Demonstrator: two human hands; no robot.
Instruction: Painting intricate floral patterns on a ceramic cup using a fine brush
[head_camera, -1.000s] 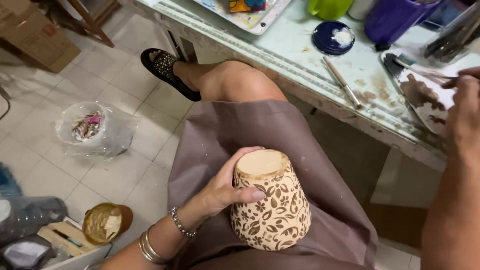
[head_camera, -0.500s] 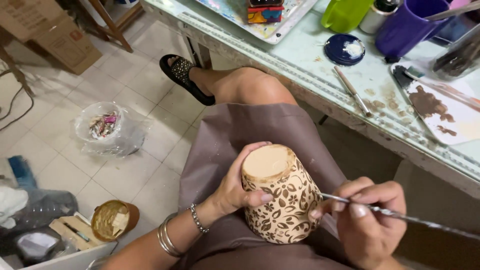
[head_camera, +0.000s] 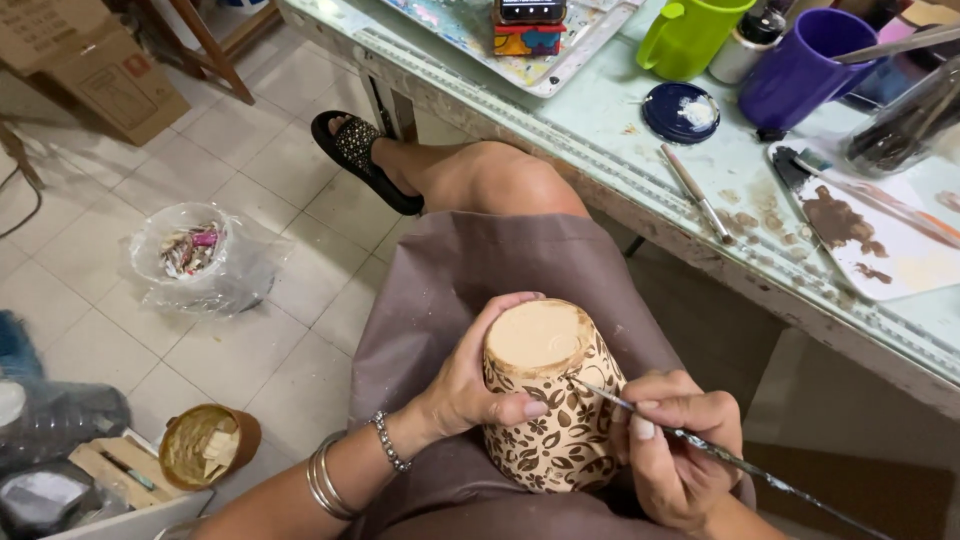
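Observation:
A cream pot (head_camera: 552, 400) with a brown leaf pattern rests upside down on my lap, its bare base facing up. My left hand (head_camera: 470, 385) wraps around its left side, thumb across the front. My right hand (head_camera: 680, 450) holds a thin paintbrush (head_camera: 720, 455) like a pen; the brush tip touches the pot's upper right rim. A white palette (head_camera: 880, 240) with brown paint smears lies on the table at the right.
The paint-stained table (head_camera: 700, 260) carries a purple cup (head_camera: 795, 65), a green mug (head_camera: 690, 35), a dark blue lid (head_camera: 680, 110) and a loose brush (head_camera: 695, 190). On the tiled floor lie a plastic bag (head_camera: 200, 260), a brown bowl (head_camera: 205, 445) and a cardboard box (head_camera: 90, 60).
My right hand came down from the palette on the table with the brush and settled against the pot; the brush tip now touches its rim. My left hand kept holding the pot.

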